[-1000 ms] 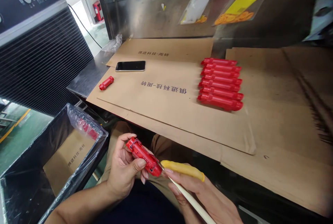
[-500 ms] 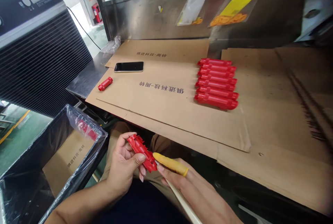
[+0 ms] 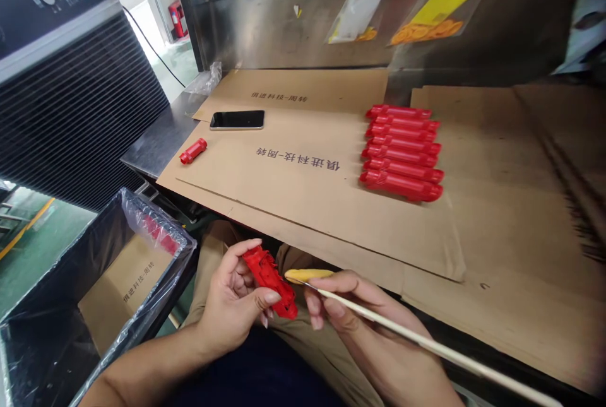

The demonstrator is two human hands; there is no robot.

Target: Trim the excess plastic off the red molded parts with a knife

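Resting tilted between the thumb and fingers of the left hand [image 3: 239,300], a red part [image 3: 269,277] is held over the lap, just outside the near edge of the worktop [image 3: 154,139], its hollowed side turned upward. A thin tool [image 3: 440,349] with a pale handle and metal tip is pinched by the right hand [image 3: 379,347], whose forefinger is covered by a yellow finger sleeve [image 3: 310,276]. The two hands are kept apart; the tip is held just beside the part, and whether contact is made cannot be told.

By judgement, the part's edge is being worked with the tool or inspected. For the next move, a firm left grip and a lightly guided tip would be called for, clear of the left thumb.

Beyond, on cardboard [image 3: 284,189] laid over the worktop, a short red piece [image 3: 193,151] is placed near the left edge, a phone [image 3: 237,119] toward the far left corner, and a row of red parts [image 3: 401,153] well back from the near edge, farther right. Beside the worktop's left end, a plastic-lined bin [image 3: 95,249] is seen.
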